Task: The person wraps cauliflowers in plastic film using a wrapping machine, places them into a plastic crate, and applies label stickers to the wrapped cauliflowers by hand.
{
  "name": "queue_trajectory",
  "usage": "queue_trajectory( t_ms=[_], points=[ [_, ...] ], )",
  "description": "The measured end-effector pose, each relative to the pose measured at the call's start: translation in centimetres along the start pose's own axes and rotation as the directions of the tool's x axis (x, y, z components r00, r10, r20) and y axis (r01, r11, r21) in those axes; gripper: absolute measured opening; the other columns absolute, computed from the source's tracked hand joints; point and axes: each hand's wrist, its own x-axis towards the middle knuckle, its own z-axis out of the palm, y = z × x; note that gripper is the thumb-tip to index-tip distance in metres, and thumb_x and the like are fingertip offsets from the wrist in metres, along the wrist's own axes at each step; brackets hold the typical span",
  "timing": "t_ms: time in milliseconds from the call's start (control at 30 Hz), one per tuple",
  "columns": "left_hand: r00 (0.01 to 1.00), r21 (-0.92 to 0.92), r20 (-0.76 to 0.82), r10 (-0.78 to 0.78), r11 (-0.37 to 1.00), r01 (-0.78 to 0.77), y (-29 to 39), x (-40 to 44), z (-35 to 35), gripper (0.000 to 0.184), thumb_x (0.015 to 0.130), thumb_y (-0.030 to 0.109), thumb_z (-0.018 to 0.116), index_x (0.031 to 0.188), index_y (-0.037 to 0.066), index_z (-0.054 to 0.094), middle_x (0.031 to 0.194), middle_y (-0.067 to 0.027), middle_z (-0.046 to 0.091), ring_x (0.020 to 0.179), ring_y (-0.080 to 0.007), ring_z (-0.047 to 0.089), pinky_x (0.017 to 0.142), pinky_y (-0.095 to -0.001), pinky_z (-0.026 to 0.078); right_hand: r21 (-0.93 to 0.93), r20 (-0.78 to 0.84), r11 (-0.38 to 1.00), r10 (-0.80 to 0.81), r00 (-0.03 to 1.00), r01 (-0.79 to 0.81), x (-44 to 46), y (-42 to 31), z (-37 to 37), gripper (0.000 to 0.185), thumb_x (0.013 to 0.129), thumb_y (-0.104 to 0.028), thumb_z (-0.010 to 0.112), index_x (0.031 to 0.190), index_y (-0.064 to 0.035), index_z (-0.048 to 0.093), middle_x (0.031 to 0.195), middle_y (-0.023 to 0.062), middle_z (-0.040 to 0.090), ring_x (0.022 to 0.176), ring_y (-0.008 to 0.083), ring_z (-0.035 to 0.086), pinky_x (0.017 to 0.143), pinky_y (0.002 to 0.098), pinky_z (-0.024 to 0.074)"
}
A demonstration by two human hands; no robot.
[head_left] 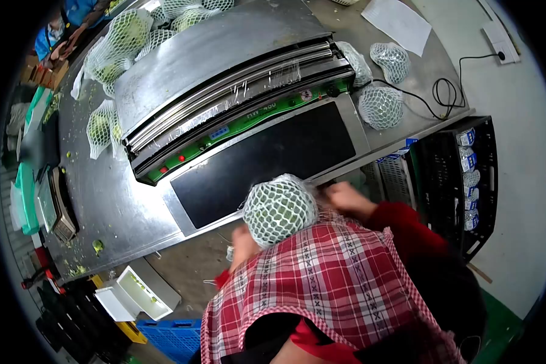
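A round green vegetable in a white foam net (279, 210) is close in front of my body, over the near edge of the wrapping machine's black plate (267, 159). At its left side my left hand (244, 244) is partly hidden by the netted vegetable, and its fingers cannot be made out. My right hand (346, 199) is to the right of it, blurred, with the fingers bent near some thin clear film or netting. What that hand holds, if anything, is too blurred to name. Behind the plate is the machine's green front panel (249, 113) with rollers and film above.
Netted vegetables (380, 107) lie right of the machine, and more (127, 36) lie at the back left. A scale (57, 203) stands on the steel table (112, 206) at left. A black crate (449, 182) with wrapped packs is at right. Another person's hands (64, 48) show top left.
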Motion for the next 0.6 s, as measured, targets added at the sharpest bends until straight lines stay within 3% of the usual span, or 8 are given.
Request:
queue_trajectory(
  t_ms=[33, 67, 133, 267, 400, 500, 533, 600],
  points=[
    [0.996, -0.11, 0.055, -0.065, 0.991, 0.071, -0.1, 1.1, 1.4, 0.028, 0.092, 0.024, 0.061, 0.109, 0.002, 0.066, 0.099, -0.0179, 0.068, 0.091, -0.0276, 0.065, 0.081, -0.0353, 0.05, -0.382, -0.077, 0.917, -0.154, 0.985, 0.113, 3.4, 2.7, 2.5, 0.025, 0.095, -0.017, 0.054, 0.099, 0.004, 0.066, 0.087, 0.0165, 0.066, 0.069, 0.0185, 0.064, 0.055, 0.0313, 0.0508],
    [0.995, -0.094, 0.1, 0.006, 0.996, 0.004, 0.1, 1.4, 2.0, 0.03, 0.091, 0.025, 0.062, 0.111, 0.002, 0.065, 0.102, -0.0187, 0.067, 0.094, -0.0286, 0.065, 0.083, -0.036, 0.05, -0.018, 0.041, 0.989, 0.149, 0.988, -0.148, 3.5, 1.4, 4.6, 0.034, 0.091, -0.022, 0.061, 0.114, 0.0024, 0.062, 0.106, 0.0202, 0.065, 0.083, 0.0258, 0.066, 0.069, 0.0362, 0.0548],
    [0.967, -0.075, 0.135, 0.216, 0.975, -0.207, 3.4, 0.9, 2.6, 0.035, 0.089, 0.026, 0.065, 0.114, 0.002, 0.064, 0.107, -0.0203, 0.065, 0.098, -0.0304, 0.063, 0.086, -0.0374, 0.049, -0.064, 0.149, 0.966, -0.24, 0.959, 0.251, 4.0, 0.7, 6.6, 0.036, 0.087, -0.026, 0.064, 0.115, -0.0024, 0.063, 0.106, 0.018, 0.066, 0.087, 0.0269, 0.066, 0.073, 0.0362, 0.0532],
    [0.624, -0.052, 0.114, 0.773, 0.631, -0.774, 14.8, -4.7, 2.3, 0.045, 0.086, 0.03, 0.069, 0.12, 0.001, 0.061, 0.117, -0.0234, 0.061, 0.106, -0.034, 0.061, 0.092, -0.0402, 0.048, -0.194, 0.28, 0.33, -0.884, 0.375, 0.924, 2.1, -5.1, 7.6, 0.035, 0.079, -0.026, 0.068, 0.108, -0.0067, 0.063, 0.09, 0.0125, 0.069, 0.074, 0.0263, 0.066, 0.067, 0.0353, 0.0504],
    [0.229, -0.159, 0.421, 0.877, 0.32, -0.934, 21.4, -10.1, 2.5, 0.062, 0.079, 0.032, 0.076, 0.128, 0.0, 0.055, 0.129, -0.0262, 0.054, 0.116, -0.0374, 0.056, 0.099, -0.0436, 0.044, 0.602, 0.402, 0.33, -0.912, 0.081, 0.727, -5.0, -9.0, 5.4, 0.046, 0.084, -0.023, 0.068, 0.121, -0.0005, 0.056, 0.117, 0.0073, 0.059, 0.103, 0.0134, 0.056, 0.09, 0.0339, 0.0463],
    [0.044, -0.327, 0.905, 0.423, 0.758, -0.564, 23.8, -12.8, 1.3, 0.109, 0.058, 0.032, 0.092, 0.144, -0.002, 0.035, 0.15, -0.0287, 0.031, 0.134, -0.041, 0.04, 0.112, -0.0496, 0.029, 0.522, 0.539, 0.66, -0.746, 0.39, 0.541, -5.3, -7.6, 2.8, 0.051, 0.088, -0.028, 0.065, 0.13, -0.0025, 0.051, 0.125, 0.0076, 0.056, 0.113, 0.0159, 0.052, 0.099, 0.034, 0.0414],
    [0.247, -0.341, 0.874, 0.418, 0.891, -0.301, 22.2, -13.8, 1.3, 0.118, 0.055, 0.031, 0.093, 0.148, -0.002, 0.028, 0.153, -0.0278, 0.026, 0.142, -0.0374, 0.028, 0.116, -0.0459, 0.023, 0.475, 0.546, 0.7, -0.71, 0.445, 0.534, -4.8, -7.1, 1.8, 0.05, 0.091, -0.03, 0.062, 0.133, -0.0037, 0.049, 0.129, 0.0074, 0.053, 0.118, 0.0173, 0.05, 0.102, 0.0341, 0.0395],
    [0.351, -0.278, 0.742, 0.571, 0.739, -0.613, 21.8, -12.2, 2.2, 0.087, 0.074, 0.021, 0.077, 0.145, -0.004, 0.032, 0.141, -0.0243, 0.044, 0.132, -0.03, 0.044, 0.109, -0.0412, 0.034, 0.837, 0.387, 0.546, -0.629, 0.675, 0.029, -7.1, -5.4, -1.1, 0.053, 0.099, -0.045, 0.048, 0.135, -0.0056, 0.044, 0.142, 0.0083, 0.042, 0.128, 0.0213, 0.044, 0.105, 0.0372, 0.0375]
  ],
)
